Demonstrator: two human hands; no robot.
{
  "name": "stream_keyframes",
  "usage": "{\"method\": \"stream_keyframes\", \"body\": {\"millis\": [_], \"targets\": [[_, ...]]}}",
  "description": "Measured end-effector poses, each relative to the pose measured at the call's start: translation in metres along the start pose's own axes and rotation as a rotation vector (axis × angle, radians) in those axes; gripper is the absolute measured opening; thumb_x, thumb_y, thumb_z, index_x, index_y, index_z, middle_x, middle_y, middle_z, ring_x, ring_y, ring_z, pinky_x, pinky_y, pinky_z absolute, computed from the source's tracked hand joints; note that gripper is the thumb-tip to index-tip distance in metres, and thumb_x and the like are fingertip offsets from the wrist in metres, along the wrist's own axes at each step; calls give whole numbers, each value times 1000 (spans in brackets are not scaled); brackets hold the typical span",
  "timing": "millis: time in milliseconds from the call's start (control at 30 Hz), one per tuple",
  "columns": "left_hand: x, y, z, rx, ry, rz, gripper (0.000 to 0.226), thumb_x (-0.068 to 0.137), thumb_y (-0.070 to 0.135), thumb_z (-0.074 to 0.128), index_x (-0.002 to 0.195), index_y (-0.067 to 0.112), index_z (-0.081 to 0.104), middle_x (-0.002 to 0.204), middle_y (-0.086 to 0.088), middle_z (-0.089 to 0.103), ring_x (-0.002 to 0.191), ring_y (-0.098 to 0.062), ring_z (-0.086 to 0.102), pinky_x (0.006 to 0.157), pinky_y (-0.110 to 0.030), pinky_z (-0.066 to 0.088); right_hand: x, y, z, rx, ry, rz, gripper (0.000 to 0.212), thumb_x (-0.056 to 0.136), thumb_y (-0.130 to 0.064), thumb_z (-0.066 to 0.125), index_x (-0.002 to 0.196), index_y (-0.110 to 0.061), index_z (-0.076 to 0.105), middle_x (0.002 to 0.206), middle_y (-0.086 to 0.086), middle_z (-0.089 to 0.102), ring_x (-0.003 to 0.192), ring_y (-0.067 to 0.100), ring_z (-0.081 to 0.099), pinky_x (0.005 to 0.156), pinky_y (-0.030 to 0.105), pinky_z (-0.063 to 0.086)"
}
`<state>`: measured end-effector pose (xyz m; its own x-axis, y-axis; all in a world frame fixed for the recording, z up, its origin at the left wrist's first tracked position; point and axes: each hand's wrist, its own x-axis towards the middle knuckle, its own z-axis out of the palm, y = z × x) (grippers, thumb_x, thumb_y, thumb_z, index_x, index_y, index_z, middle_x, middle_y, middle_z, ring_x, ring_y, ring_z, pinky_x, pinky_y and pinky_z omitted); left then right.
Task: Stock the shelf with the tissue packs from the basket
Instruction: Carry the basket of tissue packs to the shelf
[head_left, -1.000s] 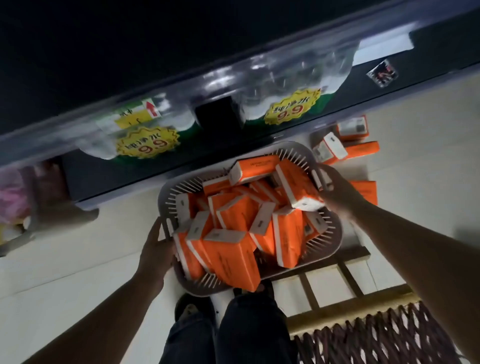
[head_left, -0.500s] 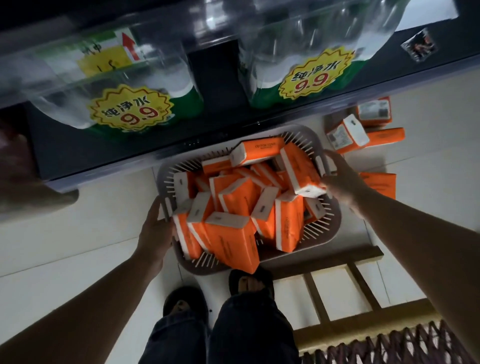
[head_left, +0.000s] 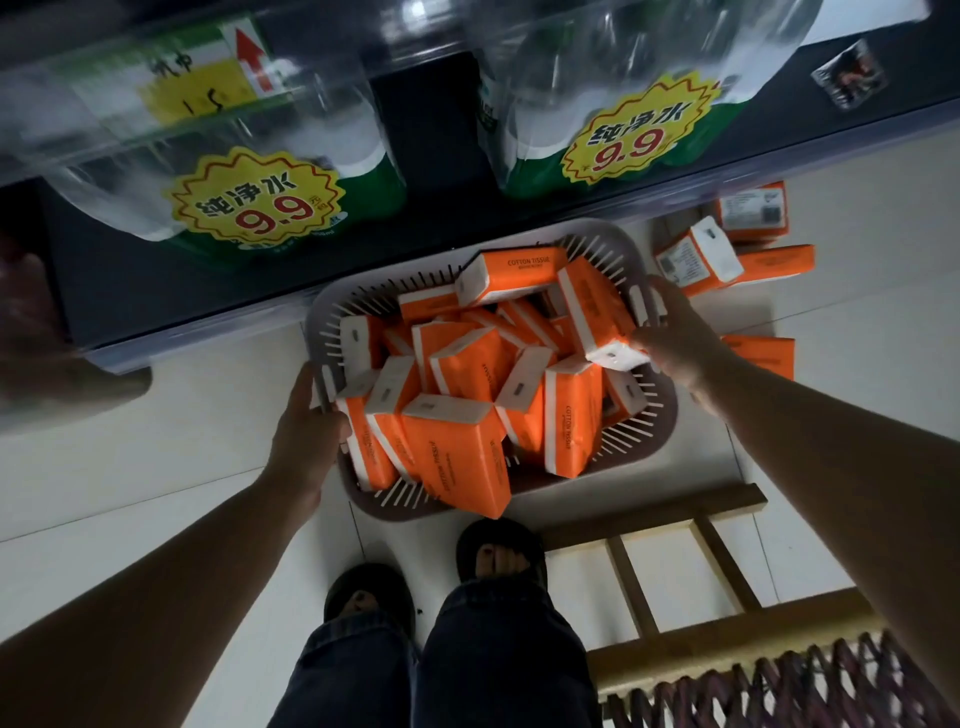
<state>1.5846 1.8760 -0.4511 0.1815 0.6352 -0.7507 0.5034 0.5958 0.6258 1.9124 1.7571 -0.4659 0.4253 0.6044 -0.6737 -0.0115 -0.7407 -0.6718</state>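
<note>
The basket (head_left: 332, 301) of tissue packs (head_left: 467, 457) is being gripped at its left rim by the left hand (head_left: 306, 436) and, seemingly, opposite by the right hand (head_left: 675, 343).

Shelf (head_left: 156, 291) just beyond crammed basket (head_left: 395, 512)

Centre: basket (head_left: 332, 312) full of tissue packs (head_left: 467, 374), before shelf (head_left: 208, 296) bearing bottle packs (head_left: 234, 156). Left hand (head_left: 306, 431) on basket's left rim, right hand (head_left: 675, 338) on right rim. Right of basket: loose packs (head_left: 727, 254) on floor (head_left: 156, 457). Near right: stool (head_left: 675, 525).
</note>
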Motion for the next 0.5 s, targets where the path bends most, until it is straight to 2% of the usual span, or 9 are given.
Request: {"method": "stream_keyframes", "body": {"millis": [67,133,233,300,367,500], "targets": [[0,0,0,5,-2,0,55,94,24,60,139,45,35,136,5,56,123,-28,55,97,-60,46,-1,-2,0,-5,-12,-5,69,82,-18,69,140,-27,32,98,-18,50,86,-2,49,66,22,41],[0,1,1,26,-12,2,55,94,25,60,139,44,35,138,5,54,124,-28,54,97,-60,46,-4,-6,0,-22,-31,-11,68,83,-18,68,140,-27,32,100,-17,52,93,4,52,75,25,43],[-1,5,1,72,-31,-12,51,94,21,59,134,42,35,140,3,52,124,-28,53,98,-59,45,-9,-11,1,-84,-77,-21,60,86,-16,66,137,-26,36,113,-6,57,110,16,51,87,32,42],[-3,9,1,72,-36,-43,52,94,17,58,132,42,34,138,0,53,123,-29,53,100,-59,44,-13,-15,3,-114,-87,-4,60,85,-14,65,137,-23,36,122,2,57,114,19,51,94,38,41],[-6,13,1,72,-44,-55,49,92,14,59,131,35,38,132,-3,57,119,-31,56,100,-58,43,-19,-20,3,-142,-97,12,59,85,-13,64,137,-22,36,125,7,57,117,23,51,96,41,39],[-19,26,4,162,-113,-6,26,91,18,61,115,24,53,112,-9,66,106,-29,62,98,-56,46,-30,-31,0,-202,-98,63,66,85,-10,63,142,-21,32,131,11,54,122,29,50,99,44,40]]}}
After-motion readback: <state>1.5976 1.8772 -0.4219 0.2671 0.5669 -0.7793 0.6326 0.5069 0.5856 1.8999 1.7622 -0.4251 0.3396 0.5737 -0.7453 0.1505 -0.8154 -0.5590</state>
